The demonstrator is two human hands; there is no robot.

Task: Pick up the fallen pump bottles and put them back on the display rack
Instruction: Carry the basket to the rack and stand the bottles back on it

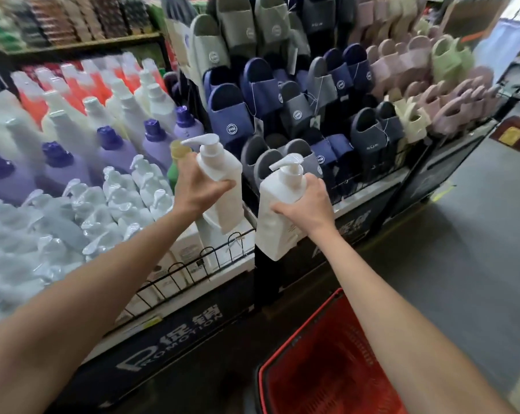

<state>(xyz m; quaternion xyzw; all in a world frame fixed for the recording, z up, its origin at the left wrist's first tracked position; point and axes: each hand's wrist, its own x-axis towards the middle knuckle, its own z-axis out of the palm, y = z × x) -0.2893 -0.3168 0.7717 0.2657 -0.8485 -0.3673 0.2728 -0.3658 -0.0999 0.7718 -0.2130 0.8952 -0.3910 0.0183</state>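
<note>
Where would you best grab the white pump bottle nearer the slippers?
Around the flat-sided body, from the side, as the right hand does now on the right bottle. The body is broad and gives fingers a firm wrap; the pump head on top is narrow and may press down.

Two white pump bottles (223,180) held aloft, one per hand, one red basket (327,369), slippers too many to count

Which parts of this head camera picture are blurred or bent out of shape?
Head view: the plastic-wrapped bottles at far left smear into blur, as do the top-shelf goods; wide-angle distortion bows the display rack's wire rail and stretches both forearms; both hands and their pump bottles stay fairly sharp.
</note>
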